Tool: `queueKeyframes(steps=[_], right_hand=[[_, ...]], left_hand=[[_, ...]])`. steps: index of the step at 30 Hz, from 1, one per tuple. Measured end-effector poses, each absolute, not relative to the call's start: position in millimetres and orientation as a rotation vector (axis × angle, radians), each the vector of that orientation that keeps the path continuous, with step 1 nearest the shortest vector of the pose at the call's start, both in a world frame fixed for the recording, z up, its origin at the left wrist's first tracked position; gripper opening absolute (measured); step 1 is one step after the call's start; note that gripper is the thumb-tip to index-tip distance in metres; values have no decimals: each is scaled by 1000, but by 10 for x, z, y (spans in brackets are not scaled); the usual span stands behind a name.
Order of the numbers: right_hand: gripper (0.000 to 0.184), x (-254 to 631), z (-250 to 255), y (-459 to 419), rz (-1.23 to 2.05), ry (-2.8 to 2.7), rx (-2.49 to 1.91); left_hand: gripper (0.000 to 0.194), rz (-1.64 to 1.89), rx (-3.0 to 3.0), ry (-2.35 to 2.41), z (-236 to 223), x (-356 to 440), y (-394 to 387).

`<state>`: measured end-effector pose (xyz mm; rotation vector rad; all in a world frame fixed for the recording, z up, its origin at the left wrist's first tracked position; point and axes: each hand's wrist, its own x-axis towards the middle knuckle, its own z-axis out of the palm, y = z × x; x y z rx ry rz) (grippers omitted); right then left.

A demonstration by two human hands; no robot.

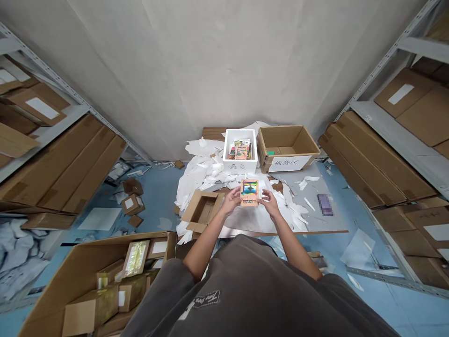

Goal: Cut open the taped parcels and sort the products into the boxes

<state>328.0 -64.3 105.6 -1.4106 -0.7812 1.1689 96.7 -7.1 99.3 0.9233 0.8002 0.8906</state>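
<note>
A flat pinkish-orange packet [249, 192] with a bright picture on its front is held upright over the table, facing me. My left hand [232, 201] grips its left edge. At the lower right edge, the thumb and fingers of my right hand [268, 204] pinch the same packet. Just beyond it stands a white foam box [240, 165] with handwriting on its front and several similar colourful packets [241, 150] inside. An opened small carton [201, 210] lies to the left of my left hand.
Right of the foam box is a large open carton [288, 149] with a handwritten label. Torn white paper [199, 180] covers much of the table. A blurred purple item [325, 205] lies at right. A big carton [101, 245] of parcels stands at lower left; loaded shelves [417, 126] flank both sides.
</note>
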Motion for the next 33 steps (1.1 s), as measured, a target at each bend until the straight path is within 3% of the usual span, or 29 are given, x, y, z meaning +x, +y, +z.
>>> queueKeyframes(steps=[5, 11, 14, 18, 22, 24, 27, 33], right_hand=[[75, 3246, 1081, -695, 1524, -681, -1218], [65, 3052, 1100, -723, 1272, -789, -1268], [58, 2893, 1121, -751, 1207, -1045, -1238], [66, 2810, 1171, -765, 1203, -1225, -1203], [77, 2936, 1211, -651, 1133, -995, -1381], [83, 2967, 1219, -575, 1268, -875, -1388], [79, 2914, 1233, -487, 1496, -782, -1305], [78, 2677, 1287, -337, 1505, -714, -1287]], left_hand=[[92, 850, 879, 787, 930, 804, -126], [72, 1069, 1252, 1054, 951, 980, -248], [82, 1055, 1351, 938, 969, 1169, -366], [87, 1085, 1241, 892, 994, 1171, -370], [89, 1035, 1059, 803, 1032, 888, -224], [92, 990, 986, 759, 1044, 751, -174], [94, 929, 925, 728, 1062, 592, -139], [101, 793, 958, 755, 1136, 280, 45]])
